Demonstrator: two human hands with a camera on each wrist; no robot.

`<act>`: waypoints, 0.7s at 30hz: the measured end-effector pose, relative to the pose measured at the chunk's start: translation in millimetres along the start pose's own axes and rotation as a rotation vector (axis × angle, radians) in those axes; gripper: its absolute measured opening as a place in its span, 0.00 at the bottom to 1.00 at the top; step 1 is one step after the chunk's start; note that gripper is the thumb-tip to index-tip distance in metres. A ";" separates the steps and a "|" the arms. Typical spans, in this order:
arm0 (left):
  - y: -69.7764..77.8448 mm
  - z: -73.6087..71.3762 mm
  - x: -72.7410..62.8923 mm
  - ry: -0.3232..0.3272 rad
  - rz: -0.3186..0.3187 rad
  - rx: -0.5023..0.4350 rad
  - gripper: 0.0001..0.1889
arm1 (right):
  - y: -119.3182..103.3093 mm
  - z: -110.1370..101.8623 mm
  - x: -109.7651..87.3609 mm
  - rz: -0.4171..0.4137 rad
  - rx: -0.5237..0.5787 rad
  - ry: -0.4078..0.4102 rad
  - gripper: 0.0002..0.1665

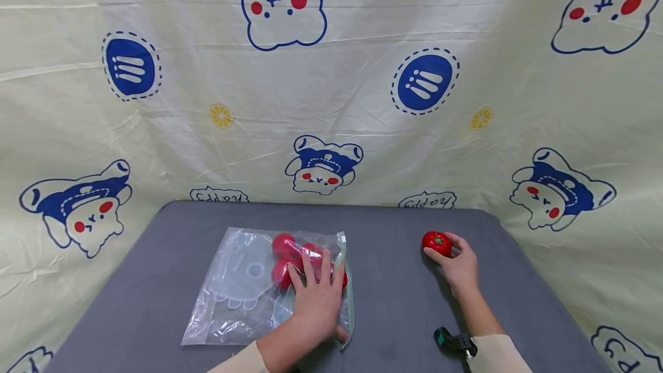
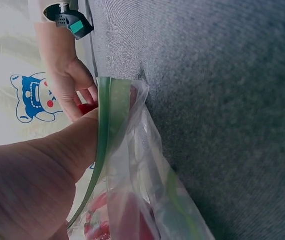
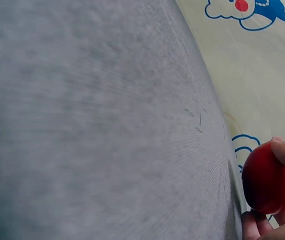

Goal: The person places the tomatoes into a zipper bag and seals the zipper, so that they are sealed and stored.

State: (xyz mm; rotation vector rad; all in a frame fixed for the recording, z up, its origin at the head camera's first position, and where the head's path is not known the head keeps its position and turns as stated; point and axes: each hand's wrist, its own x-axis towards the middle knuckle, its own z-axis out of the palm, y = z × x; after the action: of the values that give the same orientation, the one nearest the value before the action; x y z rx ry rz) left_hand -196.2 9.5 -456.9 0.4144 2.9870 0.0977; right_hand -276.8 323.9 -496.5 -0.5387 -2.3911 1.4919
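A clear zip bag [image 1: 217, 304] with a green strip along its mouth lies on the grey table, holding several round red tomatoes [image 1: 284, 246]. My left hand [image 1: 318, 301] rests on the bag's right part, its fingers spread straight over the tomatoes and its thumb at the mouth edge. In the left wrist view the thumb passes behind the green strip [image 2: 102, 135], its tip showing through clear film. Off to the right, my right hand [image 1: 461, 266] grips a single red tomato [image 1: 436, 243] with a green stem top, between thumb and fingers. That tomato [image 3: 267, 180] is near the table's far edge in the right wrist view.
The grey table [image 1: 388, 304] has a far edge against a pale curtain [image 1: 352, 91] printed with cartoon bears. A black strap device [image 1: 456, 343] sits on the right wrist. Grey cloth separates the bag from the right hand.
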 end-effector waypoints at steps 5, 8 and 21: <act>0.1 -0.3 -1.0 0.001 0.000 -0.001 0.69 | -3.0 2.1 -6.4 -0.014 0.000 -0.006 0.43; 0.0 -0.2 -0.7 0.002 0.000 -0.005 0.69 | -5.0 3.3 -9.9 -0.022 0.004 -0.018 0.43; -0.4 0.9 0.1 -0.002 0.004 -0.007 0.69 | -12.0 7.2 -24.5 -0.020 0.060 -0.109 0.44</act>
State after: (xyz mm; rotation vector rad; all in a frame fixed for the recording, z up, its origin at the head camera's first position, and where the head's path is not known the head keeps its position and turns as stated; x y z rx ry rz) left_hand -196.4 9.1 -457.9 0.4187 2.9829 0.1083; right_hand -259.9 302.4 -489.6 -0.4296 -2.4162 1.6174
